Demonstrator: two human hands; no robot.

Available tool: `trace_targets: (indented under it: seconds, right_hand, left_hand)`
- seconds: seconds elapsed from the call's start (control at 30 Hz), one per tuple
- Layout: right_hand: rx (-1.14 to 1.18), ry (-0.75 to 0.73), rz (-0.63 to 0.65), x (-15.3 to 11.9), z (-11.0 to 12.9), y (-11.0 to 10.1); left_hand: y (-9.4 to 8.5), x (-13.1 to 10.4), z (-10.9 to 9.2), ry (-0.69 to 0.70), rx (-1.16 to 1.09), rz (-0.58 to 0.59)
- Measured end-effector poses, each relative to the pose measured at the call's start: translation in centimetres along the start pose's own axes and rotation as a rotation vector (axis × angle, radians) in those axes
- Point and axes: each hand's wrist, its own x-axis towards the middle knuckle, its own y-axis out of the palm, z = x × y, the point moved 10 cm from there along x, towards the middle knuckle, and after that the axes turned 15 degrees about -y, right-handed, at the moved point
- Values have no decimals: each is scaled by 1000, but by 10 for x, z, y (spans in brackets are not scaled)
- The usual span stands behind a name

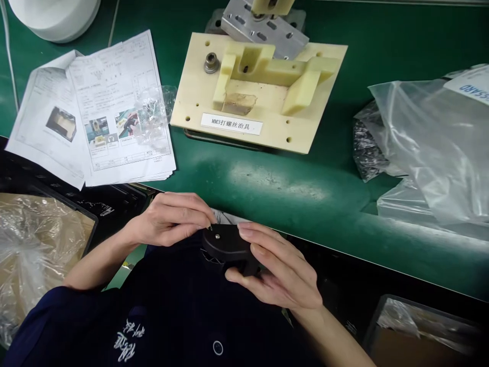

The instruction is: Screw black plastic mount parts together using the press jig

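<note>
In the head view, my right hand (pixel 280 260) grips a black plastic part (pixel 229 242) with a rounded end, thumb below and fingers across its top. The part is held in front of my body, near the bench edge. A small shiny metal dot (pixel 217 236), like a screw head or pin, shows on its upper face near the rounded end. My left hand (pixel 178 219) is closed in a pinch, its fingertips at the part's left end. Whatever is between those fingertips is too small to make out. My right fingers cover the part's other end.
On the green bench (pixel 267 178) stands a cream fixture plate (pixel 275 130) with raised blocks and a label. Printed sheets (pixel 122 66) lie to its left under crumpled clear plastic. Clear plastic bags (pixel 431 137) lie at right. A plastic-lined box (pixel 42 244) sits lower left.
</note>
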Motion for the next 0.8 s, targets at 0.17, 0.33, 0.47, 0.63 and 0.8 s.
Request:
trace_targets:
  seconds: [0.17,0.33,0.47,0.63,0.8]
  right_hand:
    - [71,39,-61,-4,-3,2]
    - [247,376,-152,-23,-22,8]
    - [387,638,-175,-43,-27,18]
    - [358,488,-180,-39,-13,18]
    - [256,280,-201,-34,-1,15]
  left_hand:
    - [2,0,5,-73,-50,40]
    - [-1,-3,19,-204,-58,-26]
    - [-1,-9,31,-309,-68,-79]
    - [8,-15,34,-345,-138,-70]
    - [13,-18,19,-241,-117,-62]
